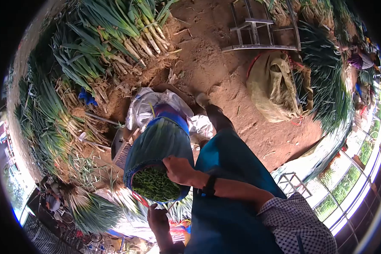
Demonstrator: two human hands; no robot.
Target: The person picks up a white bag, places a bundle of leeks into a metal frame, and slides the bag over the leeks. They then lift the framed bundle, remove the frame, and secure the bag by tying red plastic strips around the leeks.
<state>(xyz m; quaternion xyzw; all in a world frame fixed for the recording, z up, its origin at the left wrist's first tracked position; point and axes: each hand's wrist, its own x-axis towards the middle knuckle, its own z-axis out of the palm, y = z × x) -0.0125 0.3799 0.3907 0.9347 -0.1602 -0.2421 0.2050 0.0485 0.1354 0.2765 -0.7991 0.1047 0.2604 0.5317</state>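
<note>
A thick bundle of leeks (161,144) stands in front of me, its dense green trimmed tops (155,184) facing up. A blue band (173,120) circles it lower down, and a thin tie runs round the upper edge. My right hand (180,170), with a dark band on the wrist, is closed at the rim of the tops; what its fingers grip is hidden. Below the bundle, my left hand (158,220) is closed beside a small red piece and a thin strand; I cannot make out what it holds. Silvery sheeting (142,108) lies around the bundle's base.
Leek heaps (114,38) lie along the left, with more leeks (326,76) at the right. A tan sack (275,86) sits beside a metal frame (254,34) on the dirt floor (207,63). My blue-clad leg (230,169) is close beside the bundle.
</note>
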